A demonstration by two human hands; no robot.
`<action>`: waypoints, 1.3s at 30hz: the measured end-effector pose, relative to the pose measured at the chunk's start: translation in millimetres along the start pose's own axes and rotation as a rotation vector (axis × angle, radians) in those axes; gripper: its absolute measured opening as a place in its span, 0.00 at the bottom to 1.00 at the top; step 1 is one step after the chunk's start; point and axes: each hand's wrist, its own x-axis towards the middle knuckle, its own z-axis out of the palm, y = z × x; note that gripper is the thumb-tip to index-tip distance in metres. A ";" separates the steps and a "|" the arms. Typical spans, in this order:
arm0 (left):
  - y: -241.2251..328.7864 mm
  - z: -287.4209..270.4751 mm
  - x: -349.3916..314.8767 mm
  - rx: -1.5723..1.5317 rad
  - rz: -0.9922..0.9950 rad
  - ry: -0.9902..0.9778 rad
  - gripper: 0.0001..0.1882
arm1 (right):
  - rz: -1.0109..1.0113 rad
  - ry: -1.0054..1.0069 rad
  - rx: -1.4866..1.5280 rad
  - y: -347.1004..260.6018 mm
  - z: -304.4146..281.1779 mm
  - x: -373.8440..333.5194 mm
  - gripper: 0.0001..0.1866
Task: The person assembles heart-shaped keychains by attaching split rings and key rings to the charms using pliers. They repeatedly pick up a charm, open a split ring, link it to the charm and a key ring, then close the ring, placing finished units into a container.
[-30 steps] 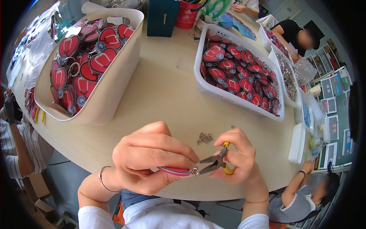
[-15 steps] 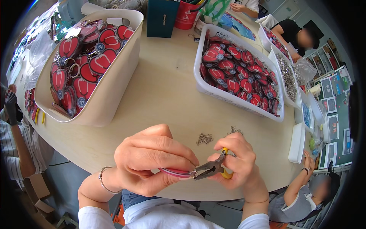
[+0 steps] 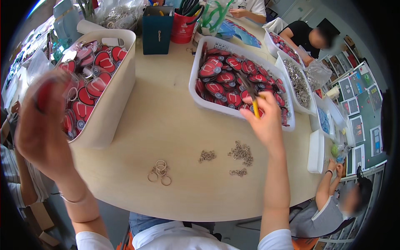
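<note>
My left hand (image 3: 41, 129), smeared by motion, is raised at the left rim of the cream bin (image 3: 118, 100). A red, rounded keychain charm (image 3: 45, 95) shows in its fingers. The bin holds many similar charms with metal rings. My right hand (image 3: 268, 118) grips pliers (image 3: 250, 89) with yellow handles, their dark jaws pointing up over the white basket (image 3: 223, 109), which is full of red charms without visible rings. On the table between my arms lie several split rings (image 3: 160, 168). Right of them are small metal chain pieces in piles, the largest (image 3: 241, 154) nearest my right forearm.
A dark green box (image 3: 157, 31) and a red cup (image 3: 182, 31) of tools stand at the back. White trays of metal parts (image 3: 296, 81) and blue pieces line the right side. Co-workers sit at the far right, near right and left.
My hands have parted: the left swung left to the cream bin with the charm, the right moved up over the white basket with the pliers. The split rings have come into view.
</note>
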 end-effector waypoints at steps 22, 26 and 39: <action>41.5 61.1 -54.9 -0.474 -0.139 -0.761 0.24 | 0.023 -0.081 0.520 -56.3 9.3 -27.9 0.09; 50.9 73.3 -81.3 -0.746 -0.797 -1.172 0.16 | 0.153 -0.302 0.634 -67.5 11.1 -55.2 0.07; 28.5 76.2 -107.0 -0.826 -1.010 -1.058 0.14 | 0.156 -0.341 -0.013 5.3 18.3 -82.2 0.08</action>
